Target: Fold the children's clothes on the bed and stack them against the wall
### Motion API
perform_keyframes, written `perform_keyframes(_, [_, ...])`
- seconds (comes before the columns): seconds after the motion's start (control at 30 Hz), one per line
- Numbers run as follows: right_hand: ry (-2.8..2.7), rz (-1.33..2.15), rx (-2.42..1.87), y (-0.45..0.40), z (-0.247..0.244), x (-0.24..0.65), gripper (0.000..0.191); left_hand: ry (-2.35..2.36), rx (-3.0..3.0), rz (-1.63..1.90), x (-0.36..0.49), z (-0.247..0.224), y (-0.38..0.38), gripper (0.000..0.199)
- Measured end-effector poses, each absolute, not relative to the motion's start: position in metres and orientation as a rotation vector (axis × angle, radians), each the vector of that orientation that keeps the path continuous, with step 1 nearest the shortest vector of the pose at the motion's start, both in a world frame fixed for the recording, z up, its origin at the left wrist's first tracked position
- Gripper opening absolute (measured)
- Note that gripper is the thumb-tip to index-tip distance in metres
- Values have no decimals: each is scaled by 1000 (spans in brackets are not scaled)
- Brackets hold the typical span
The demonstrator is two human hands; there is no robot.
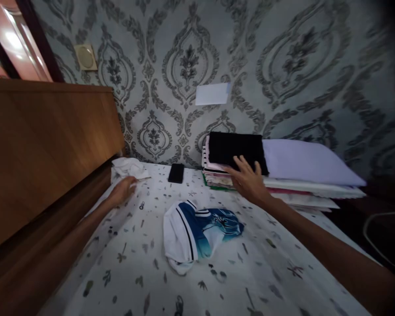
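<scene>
My left hand (123, 192) is at the far left of the bed, its fingers curled closed at the edge of a crumpled white cloth (129, 166). Spread fingers of my right hand (248, 179) rest against the front of a black folded cloth (235, 149), which tops a stack of folded clothes (213, 177). Between my hands lies a rumpled white and blue garment (187, 228) with black stripes and a spider print.
A black phone (176, 173) lies near the wall. Beside the stack, a lilac folded cloth (306, 162) tops more folded fabric. A wooden panel (49, 145) borders the patterned bedsheet (145, 263) on the left. Patterned wallpaper (187, 57) covers the wall behind.
</scene>
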State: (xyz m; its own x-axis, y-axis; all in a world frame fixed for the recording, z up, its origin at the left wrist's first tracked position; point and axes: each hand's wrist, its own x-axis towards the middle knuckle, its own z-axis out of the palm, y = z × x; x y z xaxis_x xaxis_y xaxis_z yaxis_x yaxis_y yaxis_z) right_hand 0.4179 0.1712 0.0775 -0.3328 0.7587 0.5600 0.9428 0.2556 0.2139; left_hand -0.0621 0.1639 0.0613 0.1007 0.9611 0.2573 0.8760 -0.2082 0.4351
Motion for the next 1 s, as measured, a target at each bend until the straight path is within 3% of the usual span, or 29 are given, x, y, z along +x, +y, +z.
perform_keyframes(0.13, [-2273, -602, -1363, 141, 66, 405, 41, 2320, 2010, 817, -110, 64, 211, 45])
perform_keyframes(0.27, [-2327, -379, -1202, 103, 42, 381, 36, 2347, 2007, 713, -115, 59, 237, 59])
perform_keyframes(0.5, [-2188, -125, -1092, 59, 7, 352, 31, 2243, 2093, 566, -78, 57, 242, 20])
perform_keyframes(0.77, [-2141, 65, -1190, 35, -20, 341, 35, 1593, 2406, 585, -7, 42, 128, 15])
perform_keyframes(1.0, [-2083, 195, -1282, 33, -25, 341, 38, 1053, 1965, 627, -2, 83, 74, 22])
